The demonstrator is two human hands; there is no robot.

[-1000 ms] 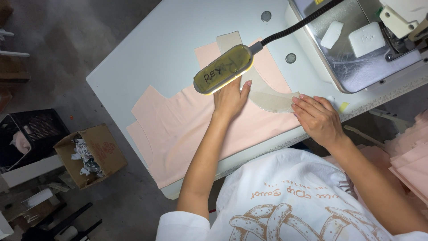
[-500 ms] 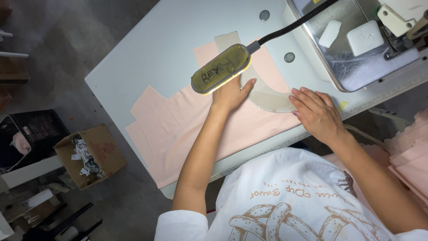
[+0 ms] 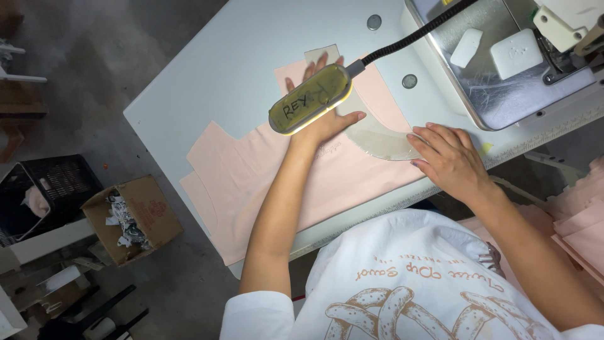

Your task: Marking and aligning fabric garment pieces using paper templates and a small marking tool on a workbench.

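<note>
A pale pink cut fabric piece [image 3: 251, 176] lies flat on the light blue-grey sewing table [image 3: 220, 63]. On its right part rests a curved translucent pattern template [image 3: 377, 141]. My left hand [image 3: 327, 123] presses flat on the fabric and template, fingers spread, partly hidden under a flexible-neck lamp head [image 3: 309, 101]. My right hand [image 3: 450, 160] lies palm down on the template's right end near the table's front edge. Neither hand grips anything.
A sewing machine bed [image 3: 503, 69] of shiny metal with two white blocks stands at the right rear. More pink fabric pieces [image 3: 582, 220] are stacked at the right. On the floor left sit a cardboard box of scraps [image 3: 129, 217] and a black crate [image 3: 44, 189].
Both hands stay flat on the fabric and template; my left hand has slid a little farther up under the lamp. The view has shifted slightly.
</note>
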